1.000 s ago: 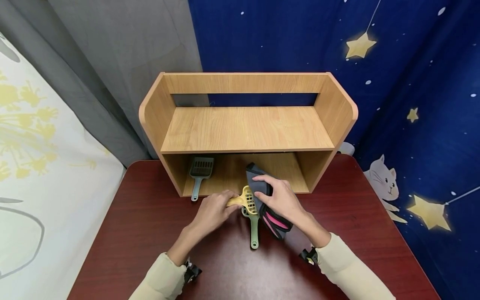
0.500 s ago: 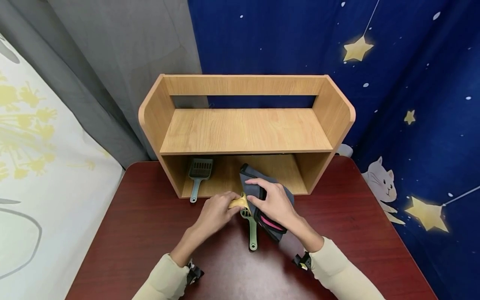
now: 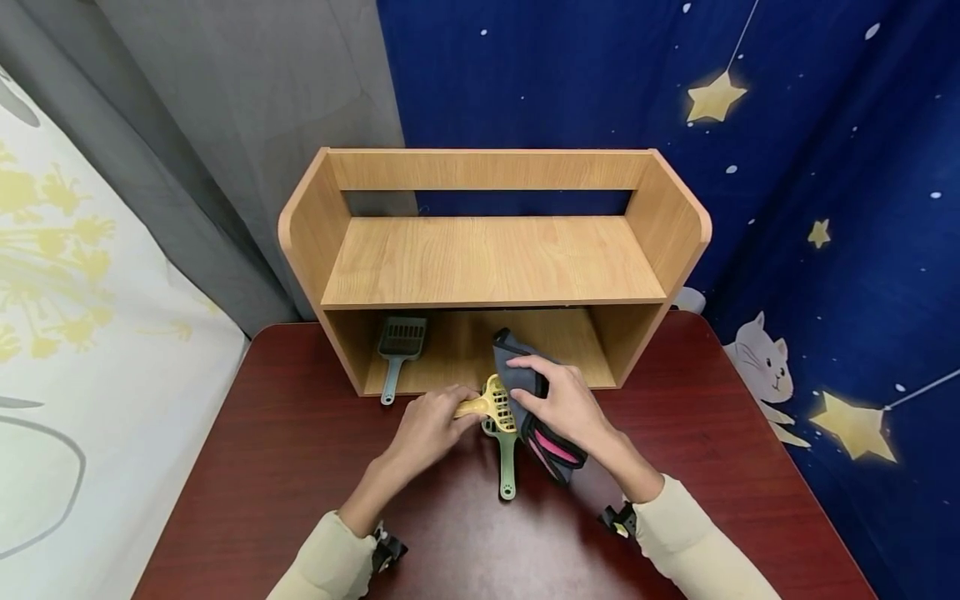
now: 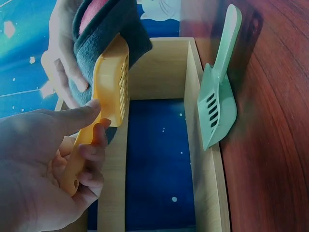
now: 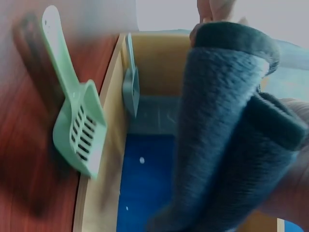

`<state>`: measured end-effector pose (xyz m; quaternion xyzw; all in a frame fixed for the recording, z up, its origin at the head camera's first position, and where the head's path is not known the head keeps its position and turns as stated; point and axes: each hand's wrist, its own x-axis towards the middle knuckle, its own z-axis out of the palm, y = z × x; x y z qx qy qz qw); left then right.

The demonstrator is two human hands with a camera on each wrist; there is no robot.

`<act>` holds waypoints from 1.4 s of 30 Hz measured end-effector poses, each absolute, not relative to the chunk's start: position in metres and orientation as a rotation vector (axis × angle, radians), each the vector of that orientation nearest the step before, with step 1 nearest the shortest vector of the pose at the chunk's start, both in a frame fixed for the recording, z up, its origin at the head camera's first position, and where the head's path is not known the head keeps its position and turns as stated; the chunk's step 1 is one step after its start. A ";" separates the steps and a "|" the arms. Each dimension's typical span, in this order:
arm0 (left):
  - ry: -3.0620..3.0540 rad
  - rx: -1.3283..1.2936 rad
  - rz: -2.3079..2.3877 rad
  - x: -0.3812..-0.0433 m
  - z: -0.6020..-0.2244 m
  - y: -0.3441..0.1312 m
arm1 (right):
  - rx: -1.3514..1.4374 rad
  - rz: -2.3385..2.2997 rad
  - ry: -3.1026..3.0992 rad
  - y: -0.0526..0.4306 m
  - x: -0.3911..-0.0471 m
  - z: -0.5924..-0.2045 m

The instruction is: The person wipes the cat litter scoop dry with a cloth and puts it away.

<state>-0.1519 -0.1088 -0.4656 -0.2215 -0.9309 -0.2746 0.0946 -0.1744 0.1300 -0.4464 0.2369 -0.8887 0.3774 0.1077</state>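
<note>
My left hand (image 3: 427, 425) grips a yellow litter scoop (image 3: 497, 403) by its handle, the thumb along the neck in the left wrist view. The scoop's slotted face shows in the head view. My right hand (image 3: 564, 402) holds a folded grey cloth (image 5: 217, 116) with dark edging and a pink part, its edge right at the scoop's head. Below them a green litter scoop (image 3: 507, 462) lies with its handle toward me, its slotted head partly hidden under the yellow one. A blue-grey litter scoop (image 3: 401, 346) rests at the left of the lower shelf, its handle over the front edge.
A wooden two-tier shelf (image 3: 491, 258) stands at the back of the dark red table (image 3: 300, 467). Its side panels and upper board rise just beyond my hands. Grey and blue curtains (image 3: 525, 75) hang behind, with white patterned fabric (image 3: 90, 333) at the left.
Half a second ago the yellow scoop was tilted edge-on with the cloth farther left, against it. Now its slotted face is turned up again, and my right hand and the cloth have shifted right.
</note>
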 end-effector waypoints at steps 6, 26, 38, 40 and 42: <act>-2.739 -0.634 -0.801 -0.153 -0.464 -0.114 | 0.675 1.063 -2.561 0.143 -0.176 -0.443; -2.736 -0.711 -0.997 -0.154 -0.464 -0.147 | 0.638 1.380 -2.456 0.189 -0.197 -0.426; -2.650 -1.105 -1.214 -0.152 -0.453 -0.151 | 0.891 1.970 -2.415 0.198 -0.215 -0.445; -2.664 -1.113 -1.224 -0.152 -0.452 -0.149 | 0.972 2.153 -2.376 0.193 -0.216 -0.449; -2.675 -1.125 -1.228 -0.153 -0.451 -0.147 | 1.048 2.344 -2.312 0.187 -0.218 -0.454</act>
